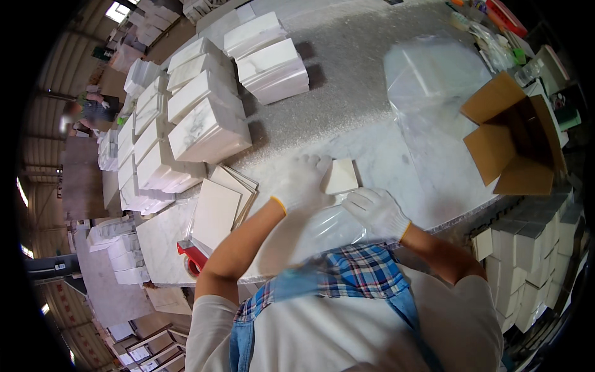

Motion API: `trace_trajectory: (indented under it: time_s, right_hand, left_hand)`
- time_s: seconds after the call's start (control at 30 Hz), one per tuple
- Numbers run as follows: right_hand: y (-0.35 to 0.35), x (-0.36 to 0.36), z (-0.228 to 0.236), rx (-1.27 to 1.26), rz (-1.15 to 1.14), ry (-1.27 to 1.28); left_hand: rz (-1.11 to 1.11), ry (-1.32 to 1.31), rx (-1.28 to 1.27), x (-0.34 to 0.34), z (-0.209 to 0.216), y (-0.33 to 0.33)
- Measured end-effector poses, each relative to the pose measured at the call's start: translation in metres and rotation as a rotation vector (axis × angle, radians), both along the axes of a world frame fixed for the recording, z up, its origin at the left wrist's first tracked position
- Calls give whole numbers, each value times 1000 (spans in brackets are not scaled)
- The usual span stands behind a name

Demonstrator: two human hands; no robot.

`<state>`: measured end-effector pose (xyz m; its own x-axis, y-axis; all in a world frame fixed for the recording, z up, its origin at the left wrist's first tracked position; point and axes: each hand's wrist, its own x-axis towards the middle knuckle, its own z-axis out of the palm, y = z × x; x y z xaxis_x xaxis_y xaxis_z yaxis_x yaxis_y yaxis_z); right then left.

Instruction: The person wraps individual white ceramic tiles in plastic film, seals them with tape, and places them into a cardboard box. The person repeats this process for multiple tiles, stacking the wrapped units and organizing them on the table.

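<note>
A small cream-white square tile (342, 177) lies on the marble worktop, between my gloved hands. My left hand (302, 184) rests against its left side, fingers stretched and slightly spread. At the tile's lower right edge, the bent fingers of my right hand (376, 212) press on a clear plastic bag (331, 225), which spreads below the tile towards my body. Whether the tile is partly inside the plastic I cannot make out. Several larger flat tiles (217, 211) lie fanned in a pile left of my left forearm.
Blocks of stacked white marble tiles (211, 127) stand at the far left. A red tape dispenser (191, 257) sits by the near left edge. On the right are a pile of clear plastic bags (434, 74), an open cardboard box (496, 146) and stacked white boxes (527, 260).
</note>
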<state>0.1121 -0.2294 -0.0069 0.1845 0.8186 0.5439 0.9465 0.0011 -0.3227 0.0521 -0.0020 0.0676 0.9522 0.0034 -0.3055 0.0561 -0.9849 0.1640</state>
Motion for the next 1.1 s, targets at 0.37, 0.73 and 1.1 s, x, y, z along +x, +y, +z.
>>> trace_trajectory:
  time_s: [0.37, 0.73, 1.1]
  right_hand:
    - [-71, -61, -4, -381, -439, 691]
    - [-141, -160, -147, -404, -561, 1552]
    - [-96, -160, -144, -474, -149, 1981]
  left_hand:
    - [85, -56, -37, -29, -12, -23]
    - [13, -278, -28, -40, -44, -25]
    - [-18, -503, -187, -52, -35, -20]
